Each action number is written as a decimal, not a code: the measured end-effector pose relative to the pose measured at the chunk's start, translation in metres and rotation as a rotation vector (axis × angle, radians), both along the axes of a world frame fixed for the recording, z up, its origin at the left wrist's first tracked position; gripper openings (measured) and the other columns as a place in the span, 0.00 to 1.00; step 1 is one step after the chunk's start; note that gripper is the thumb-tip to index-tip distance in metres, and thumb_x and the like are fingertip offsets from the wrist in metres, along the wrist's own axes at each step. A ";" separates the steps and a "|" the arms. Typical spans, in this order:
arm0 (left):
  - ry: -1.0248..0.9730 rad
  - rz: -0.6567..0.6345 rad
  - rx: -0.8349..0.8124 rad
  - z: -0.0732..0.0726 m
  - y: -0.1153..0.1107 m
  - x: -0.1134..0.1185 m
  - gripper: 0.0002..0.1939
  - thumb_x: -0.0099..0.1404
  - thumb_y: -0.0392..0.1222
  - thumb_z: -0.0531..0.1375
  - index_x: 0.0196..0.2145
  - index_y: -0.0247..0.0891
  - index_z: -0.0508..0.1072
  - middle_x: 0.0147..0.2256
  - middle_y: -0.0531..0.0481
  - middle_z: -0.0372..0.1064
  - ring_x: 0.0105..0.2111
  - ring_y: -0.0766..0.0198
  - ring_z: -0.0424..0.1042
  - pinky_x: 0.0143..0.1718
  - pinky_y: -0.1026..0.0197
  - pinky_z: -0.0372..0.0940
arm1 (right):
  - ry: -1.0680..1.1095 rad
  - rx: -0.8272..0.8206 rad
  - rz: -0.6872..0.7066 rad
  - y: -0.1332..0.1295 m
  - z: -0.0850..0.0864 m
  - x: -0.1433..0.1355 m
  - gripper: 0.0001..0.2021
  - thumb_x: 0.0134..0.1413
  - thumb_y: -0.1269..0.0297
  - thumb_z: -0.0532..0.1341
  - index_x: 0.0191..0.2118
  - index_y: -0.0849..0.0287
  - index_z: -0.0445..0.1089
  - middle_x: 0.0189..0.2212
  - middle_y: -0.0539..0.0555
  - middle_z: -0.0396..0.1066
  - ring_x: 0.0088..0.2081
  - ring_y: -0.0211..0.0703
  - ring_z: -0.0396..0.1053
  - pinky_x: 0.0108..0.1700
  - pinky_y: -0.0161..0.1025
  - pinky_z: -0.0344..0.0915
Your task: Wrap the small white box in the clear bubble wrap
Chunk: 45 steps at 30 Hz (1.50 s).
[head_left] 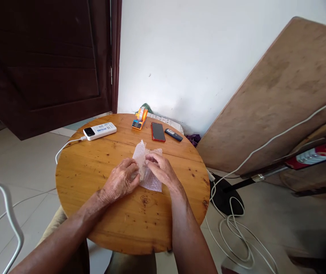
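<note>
On the round wooden table (94, 179) lies a sheet of clear bubble wrap (153, 182), its left part folded up and standing as a flap. My left hand (124, 175) is closed on the left edge of the wrap, its fingers curled inward. From the right, my right hand (163, 169) reaches over the sheet, thumb and fingertips bent together at the fold. Whether anything lies inside the fold is hidden by the plastic and my fingers.
Toward the back stand an orange tape dispenser (140, 118), a phone with a red edge (158, 132) and a dark handheld device (174, 134). At the left is a white power bank (100, 131) with a cable. A brown board (265, 99) leans at right; a coiled white cable (234, 220) lies below.
</note>
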State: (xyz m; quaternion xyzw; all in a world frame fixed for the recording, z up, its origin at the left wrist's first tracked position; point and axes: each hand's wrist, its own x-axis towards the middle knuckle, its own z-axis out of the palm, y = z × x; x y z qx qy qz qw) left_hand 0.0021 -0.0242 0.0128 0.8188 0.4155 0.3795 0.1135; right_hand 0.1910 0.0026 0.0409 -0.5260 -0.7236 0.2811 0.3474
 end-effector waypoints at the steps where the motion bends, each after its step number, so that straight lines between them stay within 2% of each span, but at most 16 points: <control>1: 0.008 0.002 -0.007 0.000 -0.001 0.001 0.06 0.63 0.37 0.56 0.37 0.39 0.72 0.44 0.44 0.69 0.43 0.58 0.71 0.46 0.57 0.69 | -0.002 0.027 -0.024 0.001 -0.001 0.001 0.09 0.55 0.63 0.58 0.38 0.58 0.73 0.36 0.53 0.75 0.38 0.43 0.72 0.41 0.38 0.65; 4: 0.035 0.030 -0.019 0.000 -0.004 0.003 0.07 0.63 0.38 0.55 0.38 0.39 0.71 0.44 0.43 0.68 0.43 0.57 0.71 0.45 0.56 0.69 | 0.036 0.054 -0.093 0.004 0.001 0.002 0.10 0.54 0.61 0.57 0.36 0.58 0.74 0.32 0.51 0.75 0.35 0.42 0.71 0.38 0.37 0.64; 7: 0.054 0.047 0.008 0.001 -0.005 0.002 0.08 0.63 0.39 0.55 0.39 0.39 0.72 0.43 0.43 0.68 0.42 0.56 0.70 0.45 0.55 0.68 | 0.074 0.006 -0.157 0.001 0.011 0.007 0.11 0.53 0.59 0.57 0.34 0.59 0.73 0.29 0.51 0.74 0.32 0.42 0.69 0.36 0.37 0.63; 10: 0.071 0.043 0.045 0.001 -0.005 0.001 0.08 0.63 0.40 0.56 0.38 0.38 0.72 0.42 0.42 0.70 0.43 0.54 0.68 0.47 0.51 0.67 | -0.008 -0.081 -0.161 -0.010 0.022 0.018 0.11 0.52 0.57 0.58 0.33 0.58 0.73 0.29 0.50 0.73 0.32 0.42 0.69 0.36 0.37 0.62; 13: 0.043 0.004 0.008 0.002 -0.004 0.002 0.07 0.63 0.38 0.56 0.38 0.38 0.72 0.43 0.43 0.71 0.43 0.55 0.69 0.48 0.53 0.66 | -0.148 -0.193 -0.168 -0.027 0.026 0.030 0.11 0.51 0.55 0.61 0.32 0.57 0.72 0.30 0.50 0.74 0.32 0.42 0.69 0.35 0.37 0.61; 17: 0.040 -0.022 -0.056 0.005 -0.005 0.002 0.07 0.63 0.36 0.55 0.38 0.40 0.71 0.40 0.46 0.73 0.42 0.57 0.70 0.48 0.55 0.65 | -0.246 -0.225 -0.258 -0.043 0.014 0.035 0.10 0.51 0.55 0.62 0.33 0.58 0.72 0.31 0.51 0.74 0.33 0.42 0.69 0.36 0.38 0.61; 19: 0.047 -0.026 -0.051 0.006 -0.005 0.002 0.07 0.63 0.36 0.55 0.38 0.39 0.72 0.40 0.46 0.74 0.43 0.56 0.70 0.48 0.54 0.64 | -0.253 -0.218 -0.317 -0.044 0.005 0.032 0.14 0.51 0.54 0.63 0.40 0.57 0.71 0.32 0.51 0.73 0.32 0.42 0.69 0.36 0.38 0.61; 22: 0.042 -0.019 -0.024 0.006 -0.005 0.002 0.07 0.62 0.36 0.56 0.38 0.38 0.73 0.41 0.44 0.75 0.46 0.54 0.69 0.49 0.51 0.63 | -0.252 -0.259 -0.379 -0.038 -0.006 0.022 0.24 0.49 0.52 0.65 0.51 0.56 0.67 0.30 0.50 0.71 0.30 0.42 0.68 0.34 0.38 0.60; 25: 0.028 -0.015 -0.007 0.003 -0.005 0.002 0.07 0.63 0.36 0.57 0.39 0.38 0.73 0.42 0.45 0.75 0.46 0.53 0.69 0.49 0.51 0.63 | -0.166 -0.273 -0.401 -0.030 -0.014 0.013 0.28 0.46 0.55 0.67 0.54 0.56 0.66 0.30 0.49 0.71 0.29 0.41 0.67 0.33 0.37 0.61; 29: 0.025 -0.031 0.022 -0.001 -0.004 0.002 0.10 0.64 0.36 0.56 0.42 0.38 0.74 0.45 0.45 0.75 0.47 0.54 0.69 0.51 0.51 0.63 | 0.047 -0.248 -0.340 -0.031 -0.019 0.008 0.28 0.49 0.61 0.61 0.58 0.59 0.62 0.28 0.48 0.70 0.27 0.39 0.65 0.30 0.36 0.61; 35: 0.113 -0.060 0.073 -0.005 -0.004 0.003 0.17 0.66 0.34 0.55 0.50 0.42 0.73 0.49 0.45 0.73 0.48 0.53 0.67 0.49 0.50 0.63 | 0.239 -0.216 -0.329 -0.039 -0.015 0.001 0.25 0.48 0.60 0.60 0.54 0.58 0.63 0.22 0.44 0.64 0.22 0.37 0.60 0.24 0.34 0.56; 41: 0.129 -0.096 0.047 -0.005 -0.004 0.003 0.15 0.65 0.34 0.56 0.47 0.45 0.76 0.51 0.44 0.71 0.51 0.51 0.64 0.50 0.47 0.62 | 0.416 -0.233 -0.316 -0.035 -0.012 -0.014 0.26 0.46 0.59 0.62 0.54 0.56 0.62 0.26 0.47 0.69 0.25 0.40 0.67 0.28 0.36 0.63; 45: 0.062 -0.083 0.006 -0.002 -0.005 0.004 0.22 0.64 0.33 0.56 0.55 0.43 0.69 0.48 0.45 0.72 0.53 0.53 0.64 0.51 0.50 0.62 | 0.529 -0.269 -0.315 -0.030 -0.010 -0.022 0.28 0.44 0.57 0.64 0.53 0.55 0.61 0.28 0.49 0.72 0.28 0.43 0.70 0.31 0.38 0.66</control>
